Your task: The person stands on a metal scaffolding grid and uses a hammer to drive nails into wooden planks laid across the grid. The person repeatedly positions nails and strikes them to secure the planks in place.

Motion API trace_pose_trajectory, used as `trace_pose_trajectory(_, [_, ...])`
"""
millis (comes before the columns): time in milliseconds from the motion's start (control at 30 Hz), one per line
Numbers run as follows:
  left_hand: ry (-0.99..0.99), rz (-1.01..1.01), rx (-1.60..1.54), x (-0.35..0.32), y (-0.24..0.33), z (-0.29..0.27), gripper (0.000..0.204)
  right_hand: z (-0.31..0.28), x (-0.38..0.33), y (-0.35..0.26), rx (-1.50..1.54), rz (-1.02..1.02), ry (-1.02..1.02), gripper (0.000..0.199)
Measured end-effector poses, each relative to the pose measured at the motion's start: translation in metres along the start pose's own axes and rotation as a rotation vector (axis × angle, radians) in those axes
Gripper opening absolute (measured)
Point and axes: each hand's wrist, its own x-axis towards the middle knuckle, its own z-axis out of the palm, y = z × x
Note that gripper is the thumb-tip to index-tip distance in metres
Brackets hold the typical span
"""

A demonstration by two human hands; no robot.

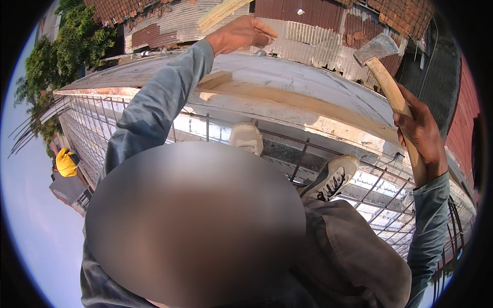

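My right hand is wrapped around the wooden handle of a hatchet, held up at the right with its grey metal head pointing away from me. Stretched out to the far side, my left hand is in the air with its fingers loosely extended to the right; I make out nothing held in it. A pale wooden plank appears just beyond that hand. Below, a long timber beam runs along the concrete edge, and a short wood block lies at its left end.
My shoes stand among a grid of steel rebar. Bare rebar ends stick out at the left. Past the beam is a grey sheet surface, then rusty corrugated metal. Someone in yellow is at the far left.
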Motion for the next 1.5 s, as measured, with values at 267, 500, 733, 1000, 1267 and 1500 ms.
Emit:
trace_pose_trajectory(267, [0.442, -0.078, -0.116, -0.116, -0.029, -0.049, 0.025, 0.025, 0.042, -0.034, 0.495, 0.053, -0.157, 0.070])
trace_pose_trajectory(500, [0.278, -0.030, 0.031, -0.090, -0.007, 0.040, 0.022, 0.030, 0.049, -0.038, 0.524, 0.054, -0.177, 0.071])
trace_pose_trajectory(733, [-0.079, -0.044, 0.129, -0.083, -0.025, 0.068, 0.017, 0.015, 0.020, -0.026, 0.602, 0.064, -0.113, 0.068])
trace_pose_trajectory(1000, [-0.223, -0.276, -0.294, -0.012, -0.014, 0.074, 0.017, -0.009, -0.016, -0.009, 0.525, 0.175, 0.008, 0.078])
trace_pose_trajectory(1267, [-0.338, -0.312, -0.469, 0.052, -0.057, 0.140, 0.021, 0.016, -0.010, -0.024, 0.587, 0.336, 0.025, 0.077])
trace_pose_trajectory(1500, [-0.426, -0.213, -0.311, 0.044, -0.089, 0.163, 0.021, 0.036, 0.017, -0.029, 0.479, 0.324, -0.069, 0.080])
